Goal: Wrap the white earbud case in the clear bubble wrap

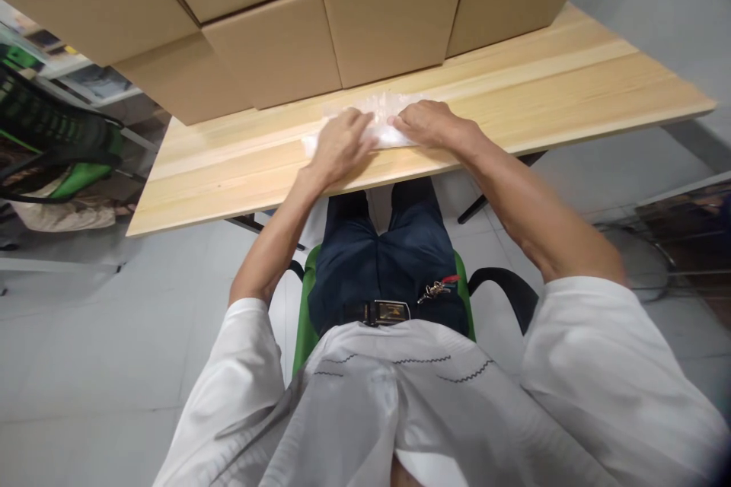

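A translucent white piece of plastic wrap [389,138], bubbly-looking at its far edge, lies near the front edge of the wooden table. My left hand [341,143] is on its left part, fingers curled over the sheet and the thumb side slightly blurred. On the right part rests my right hand [427,122], with bent fingers gripping the plastic. The two hands are a short gap apart, with wrap showing between them. Whether anything lies inside the wrap I cannot tell.
Stacked cardboard boxes [394,15] line the back of the wooden table [571,84], close beyond my hands. I sit on a green chair [305,319] with black armrests. Another green and black chair [51,129] stands at the left, beside white shelving.
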{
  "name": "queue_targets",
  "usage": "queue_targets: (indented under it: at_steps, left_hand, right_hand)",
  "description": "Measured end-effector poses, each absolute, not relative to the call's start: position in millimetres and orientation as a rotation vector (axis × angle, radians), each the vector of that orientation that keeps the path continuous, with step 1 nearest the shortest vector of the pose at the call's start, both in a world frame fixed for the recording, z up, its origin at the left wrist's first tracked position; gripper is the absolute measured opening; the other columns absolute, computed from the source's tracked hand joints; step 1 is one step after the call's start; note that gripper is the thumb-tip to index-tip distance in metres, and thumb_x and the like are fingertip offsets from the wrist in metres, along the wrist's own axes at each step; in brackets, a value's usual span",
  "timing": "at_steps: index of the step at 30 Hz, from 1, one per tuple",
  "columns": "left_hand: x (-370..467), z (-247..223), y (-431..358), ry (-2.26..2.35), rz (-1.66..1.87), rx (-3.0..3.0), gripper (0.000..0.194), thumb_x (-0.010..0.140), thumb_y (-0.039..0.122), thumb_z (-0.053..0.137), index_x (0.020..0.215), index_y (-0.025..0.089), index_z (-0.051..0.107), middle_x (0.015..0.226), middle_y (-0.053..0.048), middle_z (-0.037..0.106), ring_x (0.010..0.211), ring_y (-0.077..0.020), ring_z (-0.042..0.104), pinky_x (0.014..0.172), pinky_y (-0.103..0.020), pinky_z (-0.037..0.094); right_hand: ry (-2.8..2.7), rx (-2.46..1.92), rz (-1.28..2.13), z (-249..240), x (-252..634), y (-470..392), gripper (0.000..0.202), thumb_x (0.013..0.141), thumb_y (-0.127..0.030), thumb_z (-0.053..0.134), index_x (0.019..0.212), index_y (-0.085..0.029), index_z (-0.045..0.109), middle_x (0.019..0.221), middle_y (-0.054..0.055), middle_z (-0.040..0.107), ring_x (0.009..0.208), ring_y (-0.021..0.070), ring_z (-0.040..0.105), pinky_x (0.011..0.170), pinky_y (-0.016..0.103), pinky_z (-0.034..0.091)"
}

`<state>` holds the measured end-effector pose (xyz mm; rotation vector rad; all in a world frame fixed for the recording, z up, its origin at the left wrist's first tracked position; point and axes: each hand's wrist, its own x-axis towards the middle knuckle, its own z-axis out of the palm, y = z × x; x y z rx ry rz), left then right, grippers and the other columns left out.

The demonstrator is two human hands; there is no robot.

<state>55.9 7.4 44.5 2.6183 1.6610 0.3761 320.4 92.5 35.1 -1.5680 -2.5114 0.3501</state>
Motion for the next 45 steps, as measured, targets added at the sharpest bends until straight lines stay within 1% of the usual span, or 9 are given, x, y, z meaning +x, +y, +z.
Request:
queue_targets:
  at_steps: [4,10,16,18,22,25,35,40,45]
  left_hand:
    - [98,31,10,1.496,0.318,2.683,0.063,0.130,0.057,0.061,0.185,0.027,0.064,0.180,-0.025,0.071,0.166,-0.0491,0.069,0.138,-0.064,0.054]
    - [89,18,16,1.486,0.339,2.708,0.059,0.131,0.056,0.060,0.181,0.026,0.066,0.169,-0.025,0.078,0.159,-0.0455,0.072,0.134,-0.061,0.057]
    - [87,21,13,1.472,0.375,2.680,0.055,0.129,0.049,0.062,0.177,0.023,0.071,0.169,-0.024,0.080,0.158,-0.0439,0.073,0.133,-0.059,0.059]
    - [88,22,12,1.478,0.374,2.661,0.055,0.127,0.045,0.063,0.177,0.022,0.071,0.170,-0.024,0.080,0.161,-0.0441,0.073,0.134,-0.059,0.059]
    - [86,22,16,1.457,0.371,2.648,0.053,0.124,0.041,0.065,0.173,0.022,0.073,0.170,-0.023,0.081,0.161,-0.0439,0.074,0.135,-0.060,0.059]
    - [85,23,20,1.427,0.375,2.656,0.050,0.124,0.042,0.065,0.170,0.025,0.075,0.166,-0.021,0.083,0.159,-0.0438,0.075,0.135,-0.061,0.060]
    - [70,33,26,1.370,0.379,2.600,0.058,0.117,0.047,0.075,0.170,0.024,0.072,0.168,-0.020,0.082,0.156,-0.0429,0.078,0.135,-0.058,0.061]
    - [61,37,29,1.350,0.464,2.546,0.050,0.119,0.055,0.079,0.160,0.026,0.077,0.158,-0.019,0.079,0.147,-0.0446,0.081,0.128,-0.061,0.065]
    - [57,38,32,1.364,0.432,2.569,0.044,0.126,0.057,0.070,0.152,0.023,0.080,0.150,-0.019,0.085,0.139,-0.0414,0.081,0.127,-0.059,0.064]
  right_hand:
    - [-2.493,-1.614,0.371,35,315,95,0.065,0.130,-0.062,0.054,0.137,-0.013,0.096,0.138,0.032,0.093,0.138,0.0520,0.085,0.117,0.065,0.064]
    - [-2.454,-1.510,0.540,45,325,90,0.049,0.125,-0.057,0.066,0.130,-0.019,0.097,0.133,0.023,0.096,0.130,0.0436,0.083,0.119,0.056,0.063]
    - [-2.416,-1.551,0.557,60,355,69,0.054,0.124,-0.057,0.059,0.139,-0.022,0.097,0.119,0.014,0.095,0.116,0.0409,0.084,0.106,0.053,0.062]
    - [-2.370,-1.584,0.479,62,366,59,0.055,0.125,-0.056,0.057,0.147,-0.021,0.095,0.128,0.018,0.096,0.124,0.0453,0.085,0.111,0.057,0.062]
    - [-2.335,-1.496,0.197,56,372,30,0.057,0.127,-0.045,0.051,0.169,-0.022,0.081,0.173,0.024,0.083,0.160,0.0502,0.073,0.131,0.064,0.057]
    - [-2.546,-1.226,0.098,45,360,10,0.057,0.122,-0.041,0.058,0.170,-0.017,0.077,0.182,0.025,0.075,0.170,0.0486,0.065,0.141,0.062,0.051]
    - [-2.567,-1.242,-0.029,11,333,14,0.043,0.127,-0.029,0.052,0.156,-0.017,0.081,0.152,0.025,0.088,0.144,0.0426,0.076,0.113,0.050,0.060]
    - [-2.549,-1.226,-0.029,8,338,21,0.036,0.129,-0.032,0.056,0.148,-0.018,0.084,0.148,0.024,0.090,0.139,0.0420,0.080,0.108,0.049,0.059]
    - [-2.515,-1.244,0.078,8,341,29,0.042,0.132,-0.041,0.053,0.156,-0.025,0.082,0.151,0.019,0.091,0.139,0.0418,0.080,0.110,0.050,0.058]
